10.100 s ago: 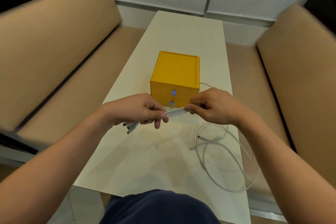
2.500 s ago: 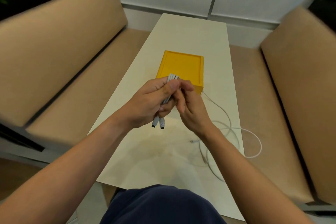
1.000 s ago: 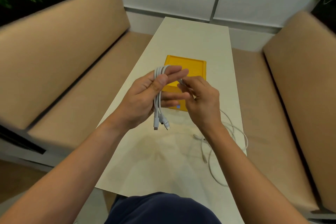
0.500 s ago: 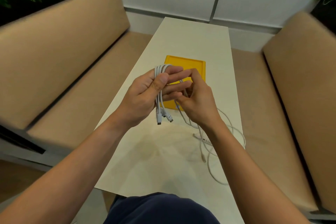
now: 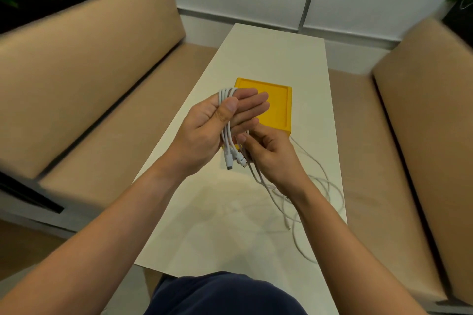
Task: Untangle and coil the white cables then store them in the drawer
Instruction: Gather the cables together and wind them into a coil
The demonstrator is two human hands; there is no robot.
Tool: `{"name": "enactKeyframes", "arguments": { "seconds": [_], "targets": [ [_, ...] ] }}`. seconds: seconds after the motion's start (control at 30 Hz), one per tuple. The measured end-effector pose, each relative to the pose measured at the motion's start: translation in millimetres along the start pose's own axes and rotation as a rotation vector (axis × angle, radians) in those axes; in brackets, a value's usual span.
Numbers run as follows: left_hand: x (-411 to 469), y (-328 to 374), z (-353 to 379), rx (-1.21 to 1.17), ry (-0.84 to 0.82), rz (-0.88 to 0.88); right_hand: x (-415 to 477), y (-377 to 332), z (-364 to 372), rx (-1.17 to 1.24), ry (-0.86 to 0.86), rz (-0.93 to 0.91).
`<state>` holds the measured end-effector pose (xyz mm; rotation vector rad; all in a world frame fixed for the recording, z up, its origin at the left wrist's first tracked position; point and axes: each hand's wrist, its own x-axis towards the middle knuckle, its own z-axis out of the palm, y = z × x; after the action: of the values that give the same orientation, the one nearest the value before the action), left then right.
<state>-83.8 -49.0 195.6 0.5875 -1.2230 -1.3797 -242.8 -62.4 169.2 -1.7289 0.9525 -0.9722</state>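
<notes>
A white cable [image 5: 225,135] is looped several times around the straight fingers of my left hand [image 5: 210,130], with my thumb pressing the strands against the fingers. Two connector ends hang below the palm. My right hand [image 5: 268,153] sits just right of and below it, fingers curled, pinching the running strand of the cable. That strand trails down to a loose tangle of white cable [image 5: 317,194] on the table's right side. The yellow drawer box [image 5: 279,107] stands behind my hands, its front hidden by them.
The narrow white table [image 5: 230,225] runs away from me between two tan benches, one on the left [image 5: 84,79] and one on the right [image 5: 422,135]. A white wall closes the far end. My dark-clad lap shows at the bottom.
My right hand has dropped from beside my left fingertips to below the palm, carrying the strand down around the loops. The left hand has kept its place with fingers extended.
</notes>
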Motion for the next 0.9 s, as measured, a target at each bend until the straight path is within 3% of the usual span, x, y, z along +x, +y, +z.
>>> {"name": "enactKeyframes", "arguments": {
  "seconds": [0.3,0.77,0.9],
  "targets": [
    [3,-10,-7,0.142,0.083,0.02,-12,8,6,0.093,-0.063,0.213],
    [-3,-23,-10,0.102,0.107,-0.105,-19,-7,9,-0.154,-0.171,0.324],
    [-7,-28,-10,0.288,0.083,-0.137,-25,-7,14,-0.293,-0.188,0.341]
  ]
}}
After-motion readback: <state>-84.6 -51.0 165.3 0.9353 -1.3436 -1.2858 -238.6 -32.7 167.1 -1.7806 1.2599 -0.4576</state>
